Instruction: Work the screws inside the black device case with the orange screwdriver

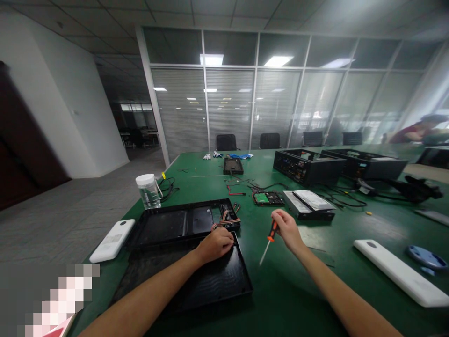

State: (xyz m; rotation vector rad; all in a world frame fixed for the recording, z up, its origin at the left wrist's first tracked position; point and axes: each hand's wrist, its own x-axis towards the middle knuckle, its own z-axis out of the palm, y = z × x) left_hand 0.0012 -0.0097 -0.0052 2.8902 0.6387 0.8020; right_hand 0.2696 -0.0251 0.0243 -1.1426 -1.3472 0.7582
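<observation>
Indoors, green table (291, 299), glass partition (229, 105) beyond — right grip (286, 228) clasps screwdriver (272, 234); left grip (216, 243), I can't tell.

I count one screwdriver (270, 237), one bottle (150, 193), two large black trays (227, 272), two computer cases (322, 172).

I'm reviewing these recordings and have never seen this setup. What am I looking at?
There is no machine: these are a person's two bare hands, seen from a camera worn on the head, looking forward and down. It is the only view. The right hand holds a screwdriver in its grip, tip pointing down. The left hand is curled near the far right corner of the closer tray; whether it pinches anything is hard to tell. Also on the green table: a second tray, a bottle, a circuit board and two black cases.
</observation>
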